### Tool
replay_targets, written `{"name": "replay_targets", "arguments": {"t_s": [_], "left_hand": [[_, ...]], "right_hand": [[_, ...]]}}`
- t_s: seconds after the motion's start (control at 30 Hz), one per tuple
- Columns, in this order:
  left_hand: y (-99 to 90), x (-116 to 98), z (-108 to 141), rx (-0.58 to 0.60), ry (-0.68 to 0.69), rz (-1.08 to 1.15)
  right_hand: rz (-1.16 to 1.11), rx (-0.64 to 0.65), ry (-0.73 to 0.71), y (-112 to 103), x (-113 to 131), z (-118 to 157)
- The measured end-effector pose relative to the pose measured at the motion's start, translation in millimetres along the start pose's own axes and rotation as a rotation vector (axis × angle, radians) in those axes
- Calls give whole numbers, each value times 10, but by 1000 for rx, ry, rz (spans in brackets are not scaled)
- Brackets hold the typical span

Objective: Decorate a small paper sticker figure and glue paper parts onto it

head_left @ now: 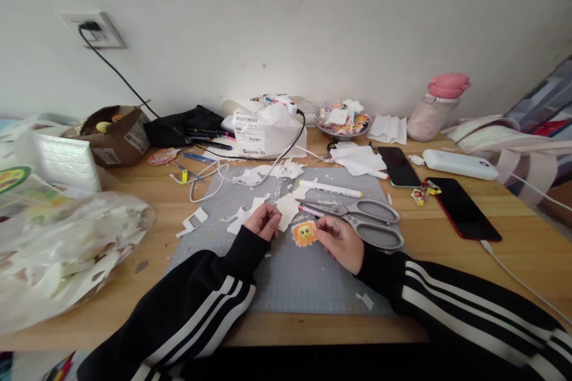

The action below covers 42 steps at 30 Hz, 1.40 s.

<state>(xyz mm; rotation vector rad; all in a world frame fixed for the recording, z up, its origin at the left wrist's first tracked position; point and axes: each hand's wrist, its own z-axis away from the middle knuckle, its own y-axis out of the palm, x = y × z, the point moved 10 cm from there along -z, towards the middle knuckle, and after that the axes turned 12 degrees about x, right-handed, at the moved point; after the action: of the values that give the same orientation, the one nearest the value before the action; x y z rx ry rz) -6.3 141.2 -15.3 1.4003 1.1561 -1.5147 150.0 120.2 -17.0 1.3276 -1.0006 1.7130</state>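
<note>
Between the fingertips of my right hand [340,240] is the edge of a small paper cutout [304,233], orange and yellow with a drawn face and a white border. My left hand [264,222] is just left of the cutout, thumb and fingers pressed together; whatever they pinch, if anything, is hidden. Grey-handled scissors [374,209] lie beyond my right hand, blades pointing left. A white marker with yellow ends [330,189] rests above the scissors. White paper scraps [286,214] lie on the grey cutting mat [295,286], around and beyond my left hand.
A clear bag of scraps [84,250] and an open cardboard box [118,137] stand left. At the back are a white package [252,131] and a bowl of cutouts [343,122]. Two phones [467,208], a white power bank [460,165] and a pink bottle [431,113] occupy the right.
</note>
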Motion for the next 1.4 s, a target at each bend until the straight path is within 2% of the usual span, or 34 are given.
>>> {"name": "replay_targets", "arguments": {"t_s": [0.1,0.17,0.3,0.37,0.43,0.73,0.93,1.17,1.4], "left_hand": [[-56,-24,34,-91,5,-156],[-54,-113,55,-116,70,-246],[102,-361,95,-30,320,-445],[172,-372,97,33,380,-460],[180,-349,93,42,396,-462],[185,-303,70,132,183,-390],[218,-48,41,240,-58,-140],[257,1,30,290,-94,-9],[161,17,21,179,-95,-71]], "right_hand": [[-2,-4,-8,-1,0,1],[-2,-5,-15,-2,-4,2],[6,-6,-20,-4,-15,3],[11,-5,-21,-3,-18,0],[15,0,-21,1,-19,-4],[20,21,-18,26,-41,-26],[29,45,2,50,-56,-28],[6,81,19,73,-44,-23],[-37,73,-12,74,6,-17]]}}
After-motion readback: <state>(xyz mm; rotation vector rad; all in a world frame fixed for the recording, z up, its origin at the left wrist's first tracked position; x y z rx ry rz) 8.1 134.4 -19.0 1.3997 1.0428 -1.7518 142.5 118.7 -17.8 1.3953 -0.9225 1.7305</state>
